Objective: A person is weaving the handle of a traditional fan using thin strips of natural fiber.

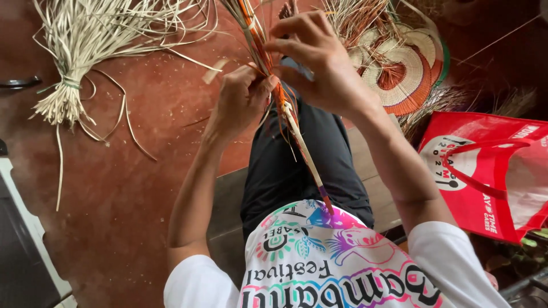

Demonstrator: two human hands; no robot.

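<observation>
The person sits over a reddish-brown floor [131,188], looking down at both hands raised in front of the chest. The left hand [242,100] is closed on a bundle of strips [274,85], orange and pale straw-coloured, with the thumb and fingers pinching it from the left side. The right hand [317,60] sits just above and to the right, fingers curled over the same bundle and touching it near the top, so the two hands meet around the strips. The bundle runs on a slant: its upper end fans out past the top edge of the view, and its lower end narrows into a thin bound tail [311,171] that hangs down across the dark trousers [297,165] and ends near the printed white shirt [319,268], where its tip shows purple and orange.

On the floor to the upper left lies a sheaf of pale straw [85,51], tied near its cut end with a green band, with a few loose strands trailing from it. Behind the right hand, at the upper right, lies a round woven piece [408,71] in cream and rust-orange rings, with loose fibres spread over it. To the right of the right forearm stands a red bag [485,177] with looped handles, apart from both hands. A white and dark edge [23,228] shows at the far left.
</observation>
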